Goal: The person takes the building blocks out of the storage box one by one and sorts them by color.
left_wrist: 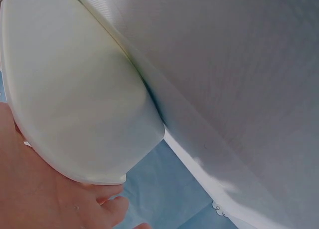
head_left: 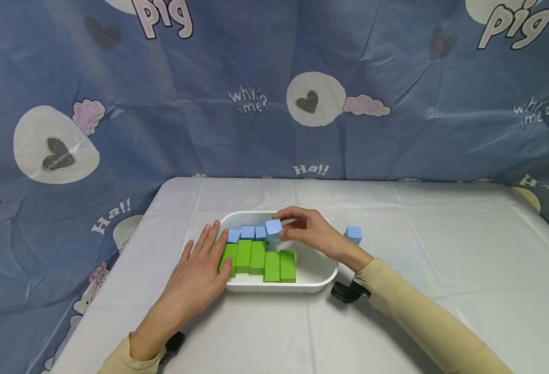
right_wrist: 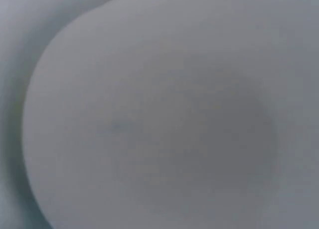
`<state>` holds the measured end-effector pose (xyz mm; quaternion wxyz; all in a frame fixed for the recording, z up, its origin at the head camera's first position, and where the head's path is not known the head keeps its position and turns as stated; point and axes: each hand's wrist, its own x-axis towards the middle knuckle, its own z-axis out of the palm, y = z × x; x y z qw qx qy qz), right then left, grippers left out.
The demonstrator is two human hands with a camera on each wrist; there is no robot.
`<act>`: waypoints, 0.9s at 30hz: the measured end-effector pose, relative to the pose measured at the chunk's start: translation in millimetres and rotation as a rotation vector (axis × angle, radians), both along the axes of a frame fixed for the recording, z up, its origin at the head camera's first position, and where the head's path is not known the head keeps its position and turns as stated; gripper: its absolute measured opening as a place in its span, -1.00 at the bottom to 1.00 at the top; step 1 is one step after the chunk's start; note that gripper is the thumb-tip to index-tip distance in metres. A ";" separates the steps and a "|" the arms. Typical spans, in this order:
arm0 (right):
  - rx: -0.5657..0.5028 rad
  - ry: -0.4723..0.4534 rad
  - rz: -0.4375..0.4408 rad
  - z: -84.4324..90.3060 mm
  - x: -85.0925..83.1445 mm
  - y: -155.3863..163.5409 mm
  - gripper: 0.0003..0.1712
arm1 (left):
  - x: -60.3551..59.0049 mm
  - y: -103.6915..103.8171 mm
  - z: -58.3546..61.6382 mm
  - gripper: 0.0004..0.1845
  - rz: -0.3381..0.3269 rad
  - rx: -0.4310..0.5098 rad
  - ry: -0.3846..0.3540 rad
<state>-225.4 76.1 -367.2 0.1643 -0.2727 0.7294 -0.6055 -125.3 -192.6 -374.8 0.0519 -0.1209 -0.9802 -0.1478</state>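
A white oval tray (head_left: 312, 284) holds several green rectangular blocks (head_left: 258, 257) side by side, with a row of light blue cubes (head_left: 248, 232) behind them. In the head view my right hand (head_left: 315, 234) pinches another blue cube (head_left: 273, 228) between thumb and fingers at the right end of that row. My left hand (head_left: 199, 278) rests over the tray's left rim with its fingers straight, touching the leftmost green block. The left wrist view shows the tray's outer wall (left_wrist: 84, 99) beside the left hand (left_wrist: 55, 184). Only a blurred pale surface fills the right wrist view.
One loose blue cube (head_left: 353, 235) lies on the white tablecloth (head_left: 443, 234) to the right of the tray. A blue printed cloth (head_left: 256, 140) hangs behind the table. Black wrist devices (head_left: 348, 292) sit under both forearms.
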 end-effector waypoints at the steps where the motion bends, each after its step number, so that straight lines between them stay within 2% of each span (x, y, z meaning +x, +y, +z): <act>1: -0.003 0.011 -0.001 0.3 0.5 0.6 -0.54 | -0.1 0.0 0.0 -0.36 0.000 0.000 0.000; 12: 0.003 0.121 -0.059 12.6 2.6 12.8 -0.57 | -1.8 -1.1 0.6 -0.36 -0.008 0.004 -0.012; 17: -0.014 0.134 -0.065 19.1 2.3 23.9 -0.56 | -2.6 -1.4 -0.2 -0.36 -0.007 0.008 -0.019; 27: 0.027 0.132 -0.118 27.2 2.5 56.0 -0.52 | -3.3 -1.3 0.2 -0.36 -0.012 0.015 -0.018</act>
